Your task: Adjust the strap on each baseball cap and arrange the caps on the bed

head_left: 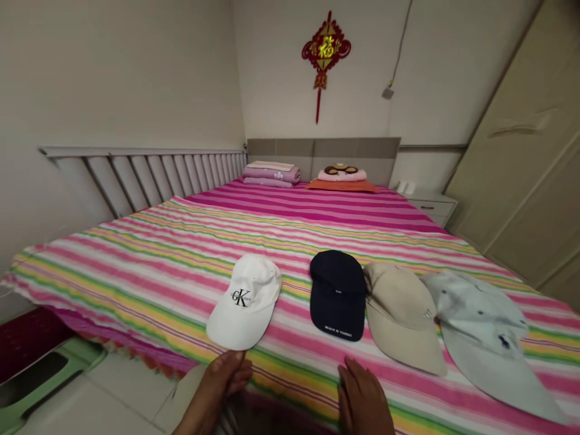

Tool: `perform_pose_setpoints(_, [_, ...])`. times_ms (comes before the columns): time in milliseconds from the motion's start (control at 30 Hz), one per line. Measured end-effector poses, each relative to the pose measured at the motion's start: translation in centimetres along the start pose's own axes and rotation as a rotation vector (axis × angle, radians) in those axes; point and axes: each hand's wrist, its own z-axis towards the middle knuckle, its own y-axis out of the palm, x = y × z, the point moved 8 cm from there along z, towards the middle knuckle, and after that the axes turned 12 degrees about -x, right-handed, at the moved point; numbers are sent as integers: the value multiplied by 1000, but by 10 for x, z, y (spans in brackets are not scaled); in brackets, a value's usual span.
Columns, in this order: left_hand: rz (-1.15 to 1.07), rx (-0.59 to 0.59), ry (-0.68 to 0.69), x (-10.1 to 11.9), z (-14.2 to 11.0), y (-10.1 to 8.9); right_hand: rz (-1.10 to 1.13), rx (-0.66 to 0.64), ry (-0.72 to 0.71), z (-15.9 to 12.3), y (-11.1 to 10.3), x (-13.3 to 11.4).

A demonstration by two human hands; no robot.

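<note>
A white cap (258,278) with black letters lies on the striped bedcover, its brim towards me. My left hand (222,377) is just below that brim, fingers loosely bent and apart; whether the fingertips touch the brim I cannot tell. My right hand (365,396) rests low over the cover with fingers stretched out, holding nothing. Beyond it lies a navy cap (338,290) with small white lettering on the brim. To its right, a beige cap (401,308) and a pale blue cap (484,338) lie in a row, edges touching or overlapping.
The bed's striped cover (149,272) spreads under everything. A white railing (158,175) runs along the left. Folded purple bedding (272,175) and a pink pillow (342,175) lie by the headboard (285,148). A green stool (54,374) stands lower left; a nightstand (432,202) is far right.
</note>
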Motion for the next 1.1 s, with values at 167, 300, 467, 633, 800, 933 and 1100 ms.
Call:
perform_pose_setpoints(167, [-103, 104, 165, 32, 1, -17, -47, 13, -3, 4, -6, -3])
perform_pose_setpoints(300, [-216, 62, 165, 40, 18, -8, -73, 17, -14, 5, -6, -5])
perform_pose_setpoints(467, [-313, 62, 205, 44, 23, -3, -99, 6, -17, 3, -1, -5])
perform_pose_setpoints(633, [-333, 66, 356, 67, 19, -16, -109, -15, -18, 1, 4, -3])
perform_pose_setpoints(800, [-311, 77, 475, 93, 20, -40, -157, 32, -76, 3, -1, -6])
perform_pose_setpoints(933, [-263, 108, 482, 93, 26, -56, -188, 24, -88, 3, 2, -6])
perform_pose_setpoints(1100, [-76, 225, 296, 82, 29, -71, -206, -8, -99, -1, 11, -4])
